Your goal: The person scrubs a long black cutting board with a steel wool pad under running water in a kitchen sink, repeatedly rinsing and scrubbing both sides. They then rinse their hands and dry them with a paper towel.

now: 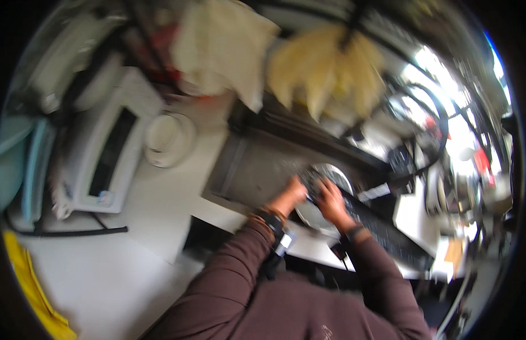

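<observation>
Over the right part of the dark sink (pixel 257 164), my left hand (pixel 295 191) and my right hand (pixel 332 203) are close together. Between them is a dark, mottled thing (pixel 313 185), blurred, whose kind I cannot make out. The fingers of both hands are bent around it. Below them a round, pale metal bowl or basin (pixel 315 217) shows in part, its middle hidden by my hands. My forearms in brown sleeves reach in from the lower edge, with a dark band on each wrist.
Yellow rubber gloves (pixel 325 71) and a pale cloth (pixel 223 48) hang above the sink. A white box-shaped appliance (pixel 113 147) stands left, beside a round whitish lid or dish (pixel 169 140). A black ribbed strip (pixel 382 229) runs along the right. Yellow cloth (pixel 33 289) lies lower left.
</observation>
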A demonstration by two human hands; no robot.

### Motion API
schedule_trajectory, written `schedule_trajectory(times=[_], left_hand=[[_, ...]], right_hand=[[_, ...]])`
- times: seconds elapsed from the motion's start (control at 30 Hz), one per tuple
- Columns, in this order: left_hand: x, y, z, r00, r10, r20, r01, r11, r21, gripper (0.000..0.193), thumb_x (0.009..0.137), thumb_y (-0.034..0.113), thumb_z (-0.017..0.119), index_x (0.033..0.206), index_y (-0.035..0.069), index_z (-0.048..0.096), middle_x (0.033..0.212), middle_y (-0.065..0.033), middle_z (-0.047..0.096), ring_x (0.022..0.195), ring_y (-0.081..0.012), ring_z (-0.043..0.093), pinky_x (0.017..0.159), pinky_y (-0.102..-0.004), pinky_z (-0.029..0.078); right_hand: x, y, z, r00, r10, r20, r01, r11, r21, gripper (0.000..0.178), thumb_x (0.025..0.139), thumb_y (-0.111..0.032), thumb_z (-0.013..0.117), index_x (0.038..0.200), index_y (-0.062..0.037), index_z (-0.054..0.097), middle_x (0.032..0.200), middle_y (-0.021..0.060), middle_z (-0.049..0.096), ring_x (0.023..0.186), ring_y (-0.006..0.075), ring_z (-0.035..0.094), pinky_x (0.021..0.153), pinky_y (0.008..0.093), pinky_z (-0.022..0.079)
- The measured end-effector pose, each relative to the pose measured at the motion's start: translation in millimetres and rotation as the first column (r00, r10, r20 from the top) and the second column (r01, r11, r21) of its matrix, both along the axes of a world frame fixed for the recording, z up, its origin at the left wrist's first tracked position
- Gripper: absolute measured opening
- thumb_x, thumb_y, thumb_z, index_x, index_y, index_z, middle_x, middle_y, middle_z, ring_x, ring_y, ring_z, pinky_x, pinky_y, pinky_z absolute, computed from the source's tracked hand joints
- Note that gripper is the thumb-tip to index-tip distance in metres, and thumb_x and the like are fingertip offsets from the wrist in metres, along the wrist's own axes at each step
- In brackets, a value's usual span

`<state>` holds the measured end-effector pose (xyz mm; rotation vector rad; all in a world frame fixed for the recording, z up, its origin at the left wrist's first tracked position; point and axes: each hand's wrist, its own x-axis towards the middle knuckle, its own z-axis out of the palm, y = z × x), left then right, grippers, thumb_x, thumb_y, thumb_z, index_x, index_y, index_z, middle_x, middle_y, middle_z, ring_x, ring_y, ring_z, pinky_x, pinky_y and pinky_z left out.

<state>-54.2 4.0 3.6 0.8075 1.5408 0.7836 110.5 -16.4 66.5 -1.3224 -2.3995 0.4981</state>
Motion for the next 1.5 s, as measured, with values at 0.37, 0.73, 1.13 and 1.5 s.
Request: schedule_trajectory(times=[0.37,0.73,1.13,1.5], left_hand=[[-20,-16,21,0.940,-0.025,0.341,0.067,0.991,-0.111,0.053,0.082,-0.002,0.040,0.135,-0.008,0.041,0.117,-0.0224,0.057,0.098,-0.0304,0.063,0.069,-0.0456,0.058],[-34,-21,17,0.958,-0.005,0.285,0.051,0.987,-0.153,0.044,0.077,-0.005,0.041,0.116,0.005,0.056,0.108,-0.0118,0.061,0.089,-0.0275,0.065,0.067,-0.0384,0.057],[-36,-37,16,0.820,0.171,0.546,-0.126,0.985,-0.119,0.037,0.098,0.029,0.047,0.128,0.007,0.053,0.121,-0.0110,0.058,0.107,-0.0244,0.060,0.087,-0.0390,0.054],[-38,-31,9,0.797,0.242,0.553,-0.199,0.970,-0.136,0.034,0.091,0.022,0.057,0.120,0.004,0.059,0.113,-0.0080,0.061,0.098,-0.0268,0.062,0.078,-0.0410,0.055]], right_hand=[[61,-21,17,0.962,-0.187,0.200,0.190,0.982,0.003,0.038,0.082,-0.009,0.056,0.120,-0.0073,0.058,0.117,0.0154,0.058,0.108,0.0355,0.055,0.095,0.0465,0.045],[-50,-2,-4,0.905,-0.300,-0.303,0.133,0.873,-0.469,0.019,0.063,-0.005,0.064,0.080,-0.0016,0.071,0.089,0.0193,0.067,0.091,0.0384,0.062,0.078,0.0433,0.051],[-77,4,1,0.967,-0.059,-0.249,0.028,0.991,-0.128,0.019,0.072,-0.020,0.065,0.085,-0.0084,0.073,0.122,0.0150,0.054,0.108,0.0334,0.051,0.088,0.0400,0.046],[-88,29,-10,0.996,-0.035,-0.083,0.044,0.993,0.109,0.020,0.068,-0.019,0.066,0.081,-0.0036,0.069,0.109,0.0153,0.055,0.102,0.0301,0.052,0.075,0.0381,0.052]])
